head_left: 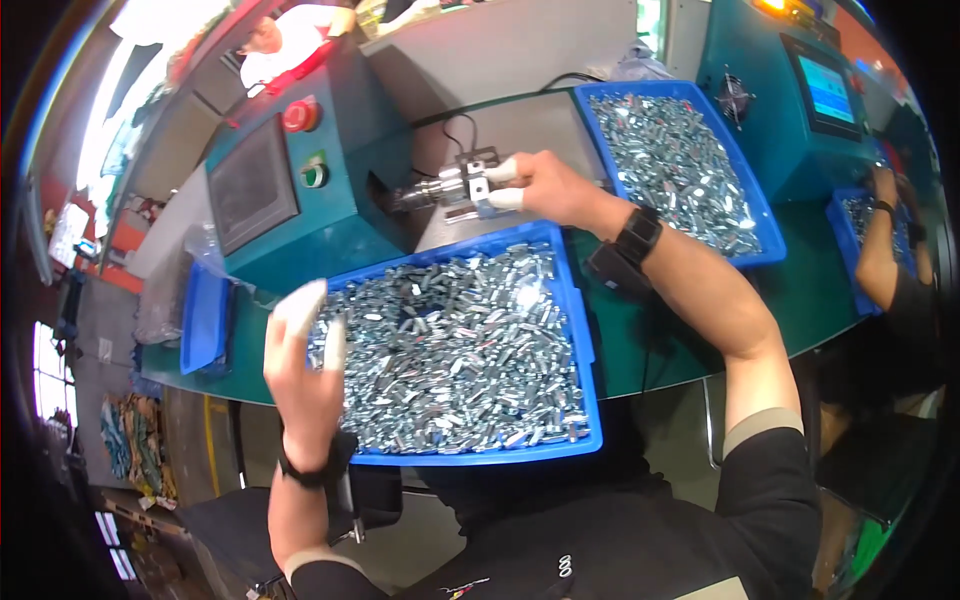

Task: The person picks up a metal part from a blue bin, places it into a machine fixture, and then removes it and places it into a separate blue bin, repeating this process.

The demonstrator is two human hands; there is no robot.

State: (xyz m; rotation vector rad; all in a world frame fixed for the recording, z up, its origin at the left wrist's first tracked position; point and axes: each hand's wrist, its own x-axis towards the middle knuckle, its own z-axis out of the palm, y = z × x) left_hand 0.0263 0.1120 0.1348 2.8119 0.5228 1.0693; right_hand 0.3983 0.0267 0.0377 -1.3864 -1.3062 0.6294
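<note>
Factory floor, green worktop with teal machine housings along the back. Center of the frame, slightly up: right hand pinching a small metal part at the fixture sticking out of the teal machine, white finger cots on the fingertips. Exactly where part ends and fixture begins, hard to tell from here. Probably steel, so stiff, dense for its size, smooth and a bit slick, hence the cots for grip. Best pinched across the sides between thumb and forefinger, as now.

Lower left of center: left hand hanging at the left rim of the near blue bin, fingers loosely spread, cots on too; holding anything or not, can't tell. Bin heaped with shiny little cylindrical parts, light singly, but the heap would shift and slide when dug into.

Upper right: second blue bin with more of the same parts. Far left: smaller blue tray. Right edge: another person's arm at a bin beside a second teal machine with a screen. Red button upper left on the first machine.
</note>
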